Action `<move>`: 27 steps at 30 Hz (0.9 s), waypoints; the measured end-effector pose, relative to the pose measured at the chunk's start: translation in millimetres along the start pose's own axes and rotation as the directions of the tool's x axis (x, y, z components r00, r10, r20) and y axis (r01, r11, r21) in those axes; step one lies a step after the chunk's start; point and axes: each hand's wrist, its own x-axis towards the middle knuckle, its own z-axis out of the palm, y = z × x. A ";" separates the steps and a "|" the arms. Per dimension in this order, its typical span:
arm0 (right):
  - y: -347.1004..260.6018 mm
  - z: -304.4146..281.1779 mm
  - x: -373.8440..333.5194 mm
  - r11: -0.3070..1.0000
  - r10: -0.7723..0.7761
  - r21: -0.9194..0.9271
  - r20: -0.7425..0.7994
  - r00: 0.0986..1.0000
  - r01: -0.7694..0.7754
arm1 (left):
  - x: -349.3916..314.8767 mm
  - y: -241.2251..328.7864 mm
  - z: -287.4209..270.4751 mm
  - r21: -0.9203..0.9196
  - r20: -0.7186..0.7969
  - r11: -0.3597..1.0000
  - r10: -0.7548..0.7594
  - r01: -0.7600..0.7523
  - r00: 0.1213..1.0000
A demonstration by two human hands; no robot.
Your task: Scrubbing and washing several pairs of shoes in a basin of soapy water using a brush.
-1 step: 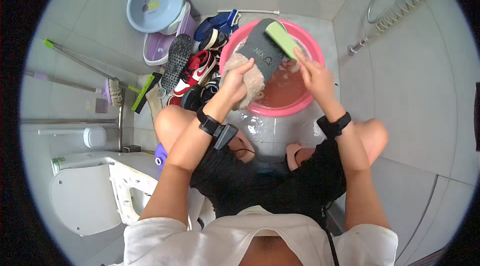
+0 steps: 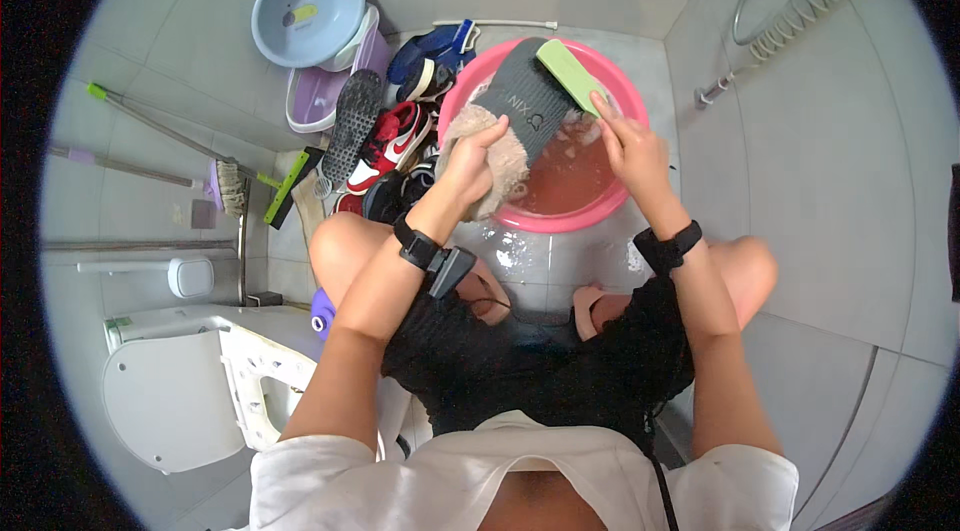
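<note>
My left hand [image 2: 470, 167] grips a fuzzy beige slipper [image 2: 520, 99] by its furry upper, thumb on the edge. Its ribbed dark grey sole faces up and slants away over a pink basin [image 2: 562, 222]. A light green scrub brush [image 2: 567, 74] is in my right hand [image 2: 634, 155], fingers closed round its near end. The brush lies along the right side of the sole near its far end; its bristles are hidden beneath. Cloudy reddish-brown water [image 2: 572, 179] with some foam fills part of the basin.
Left of the basin lie several shoes, among them a red and white sneaker [image 2: 392, 143] and an upturned black sole [image 2: 352, 116]. Behind them are a blue basin [image 2: 310, 11] and a purple tub [image 2: 315, 96]. A squeegee [image 2: 292, 188], mop [image 2: 230, 186] and toilet [image 2: 165, 401] stand left.
The brush has shifted slightly right along the sole with my right hand. My left hand and the slipper stay nearly where they were.
</note>
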 end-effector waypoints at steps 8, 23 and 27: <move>-23.5 -5.0 -10.8 0.995 -0.096 -0.031 0.088 0.991 0.099 | -7.9 9.6 22.7 0.031 -0.104 1.000 0.010 -0.007 0.995; 2.6 -2.9 -3.0 0.999 -0.021 -0.033 -0.136 0.990 0.017 | -3.1 2.3 5.6 0.052 -0.069 0.999 -0.004 0.008 0.998; -15.2 -3.2 -25.1 0.995 -0.068 -0.068 0.103 0.992 0.075 | -4.8 2.5 13.4 -0.092 -0.018 0.995 -0.040 0.038 0.999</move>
